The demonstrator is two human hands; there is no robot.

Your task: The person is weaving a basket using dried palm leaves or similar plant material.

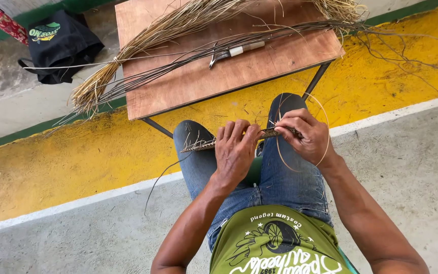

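Observation:
Over my knees I hold a thin woven coil of dark fibre (204, 145), lying almost level and pointing left. My left hand (235, 149) grips its middle from above. My right hand (305, 134) pinches its right end, and a pale thin strand (325, 116) loops from there around that hand. Loose fibre ends stick out of the coil near my left knee.
A low wooden table (193, 81) stands in front of my knees, carrying a tied bundle of dry straw (128, 56), long dark stems (259, 35) and a knife with a pale handle (236, 52). A black bag (59, 45) and a red bottle (6, 23) lie at the far left.

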